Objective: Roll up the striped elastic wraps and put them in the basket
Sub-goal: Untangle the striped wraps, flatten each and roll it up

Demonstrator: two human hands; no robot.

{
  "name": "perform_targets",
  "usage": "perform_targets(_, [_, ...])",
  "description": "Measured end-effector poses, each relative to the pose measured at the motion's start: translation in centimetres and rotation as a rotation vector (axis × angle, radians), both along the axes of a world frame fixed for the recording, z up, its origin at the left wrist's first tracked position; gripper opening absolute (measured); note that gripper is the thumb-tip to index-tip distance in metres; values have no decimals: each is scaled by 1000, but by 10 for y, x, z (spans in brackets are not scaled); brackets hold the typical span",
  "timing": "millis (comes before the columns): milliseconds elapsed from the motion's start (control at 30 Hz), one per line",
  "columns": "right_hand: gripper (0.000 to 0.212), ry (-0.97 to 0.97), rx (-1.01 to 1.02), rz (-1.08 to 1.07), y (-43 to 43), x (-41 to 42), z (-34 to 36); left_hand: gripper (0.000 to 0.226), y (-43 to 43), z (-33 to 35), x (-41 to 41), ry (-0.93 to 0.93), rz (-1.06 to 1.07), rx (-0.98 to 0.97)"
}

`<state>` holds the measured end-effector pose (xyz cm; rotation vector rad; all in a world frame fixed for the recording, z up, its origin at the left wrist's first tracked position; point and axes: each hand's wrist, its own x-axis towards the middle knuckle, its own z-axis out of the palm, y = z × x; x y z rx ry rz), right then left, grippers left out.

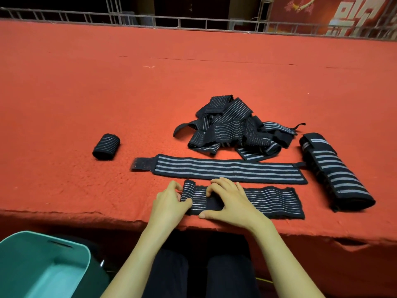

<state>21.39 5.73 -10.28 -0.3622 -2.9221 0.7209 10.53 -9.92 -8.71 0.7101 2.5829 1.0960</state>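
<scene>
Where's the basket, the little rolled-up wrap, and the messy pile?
basket (28, 249), head view, teal inner wall.
rolled-up wrap (106, 146), head view, its striped side.
messy pile (229, 127), head view, middle striped band.

Black, grey-striped near wrap (275, 201) lies flat, left end rolled; long wrap (229, 169) flat just behind it; tangled heap (232, 127) beyond; tight roll (106, 146) far left; bulky roll (335, 171) right; teal basket (25, 248) lower left, upright, open-topped.
</scene>
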Motion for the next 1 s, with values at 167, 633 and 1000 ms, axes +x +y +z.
perform_targets(167, [54, 23, 0, -22, 12, 9, -3, 21, -13, 3, -7, -63, 39, 117])
perform_targets(633, [51, 63, 38, 27, -16, -14, -9, 26, -29, -10, -4, 382, 56, 9])
perform_targets(1000, [53, 61, -1, -25, 2, 2, -16, 23, -25, -9, -12, 145, -137, 169])
